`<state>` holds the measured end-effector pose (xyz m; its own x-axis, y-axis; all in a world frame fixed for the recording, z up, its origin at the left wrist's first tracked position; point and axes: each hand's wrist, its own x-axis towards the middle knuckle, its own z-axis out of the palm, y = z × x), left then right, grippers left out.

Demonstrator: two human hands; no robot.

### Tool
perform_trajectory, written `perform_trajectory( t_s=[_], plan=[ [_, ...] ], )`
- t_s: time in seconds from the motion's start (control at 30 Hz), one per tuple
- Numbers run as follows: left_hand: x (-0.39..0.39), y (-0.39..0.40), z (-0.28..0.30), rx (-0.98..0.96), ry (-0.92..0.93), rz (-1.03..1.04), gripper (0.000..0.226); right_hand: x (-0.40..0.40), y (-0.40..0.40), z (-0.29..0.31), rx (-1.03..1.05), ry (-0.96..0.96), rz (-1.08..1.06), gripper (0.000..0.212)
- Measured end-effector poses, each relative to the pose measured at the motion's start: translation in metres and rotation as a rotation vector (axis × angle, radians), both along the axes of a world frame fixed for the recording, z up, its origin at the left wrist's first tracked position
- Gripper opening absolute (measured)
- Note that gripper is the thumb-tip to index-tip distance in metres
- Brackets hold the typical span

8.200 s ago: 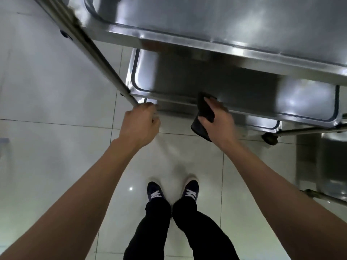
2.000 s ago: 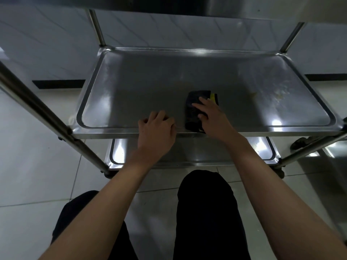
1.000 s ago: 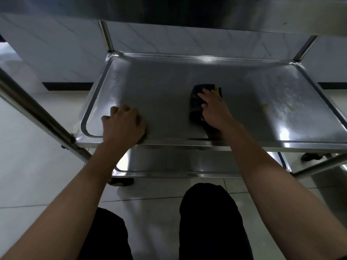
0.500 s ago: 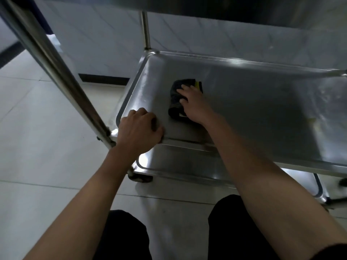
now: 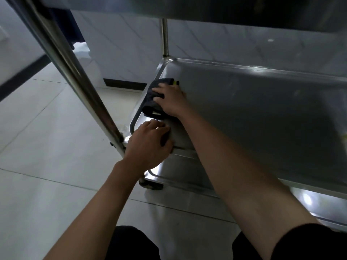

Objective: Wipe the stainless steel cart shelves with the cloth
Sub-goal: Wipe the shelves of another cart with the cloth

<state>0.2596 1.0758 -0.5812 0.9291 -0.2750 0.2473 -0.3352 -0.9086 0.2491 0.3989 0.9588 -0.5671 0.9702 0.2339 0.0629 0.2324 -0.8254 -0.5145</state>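
The cart's middle shelf (image 5: 262, 113) is a steel tray with a raised rim and fills the right of the view. A dark cloth (image 5: 150, 107) with a yellow tag lies at the shelf's left end, against the rim. My right hand (image 5: 171, 101) presses down on the cloth with its fingers spread over it. My left hand (image 5: 148, 145) grips the shelf's front left corner, fingers curled over the rim. The bottom shelf (image 5: 178, 175) shows below it.
A steel upright post (image 5: 75, 76) slants across the left, close to my left hand. A back post (image 5: 164, 36) rises at the shelf's far left corner. The top shelf's underside (image 5: 244, 10) hangs overhead. A caster wheel (image 5: 150, 184) sits on the pale tiled floor.
My right hand has slid the cloth left to the shelf's left rim. My left hand has shifted left along the front rim to the corner. The view has swung left.
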Motion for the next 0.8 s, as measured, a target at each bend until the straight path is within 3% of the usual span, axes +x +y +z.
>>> perform_trajectory(
  t_s=[0.2,0.57,0.8],
  plan=[
    [0.003,0.002,0.003,0.036,0.042,0.033,0.036,-0.004,-0.012,-0.003,-0.001,0.009,-0.004,0.044],
    [0.011,-0.027,0.010,0.133,0.045,0.111,0.031,-0.060,-0.156,-0.009,-0.004,0.061,-0.186,0.043],
    [-0.010,-0.142,0.003,0.083,0.130,-0.138,0.034,-0.103,-0.229,-0.011,-0.013,0.062,-0.328,0.042]
  ],
)
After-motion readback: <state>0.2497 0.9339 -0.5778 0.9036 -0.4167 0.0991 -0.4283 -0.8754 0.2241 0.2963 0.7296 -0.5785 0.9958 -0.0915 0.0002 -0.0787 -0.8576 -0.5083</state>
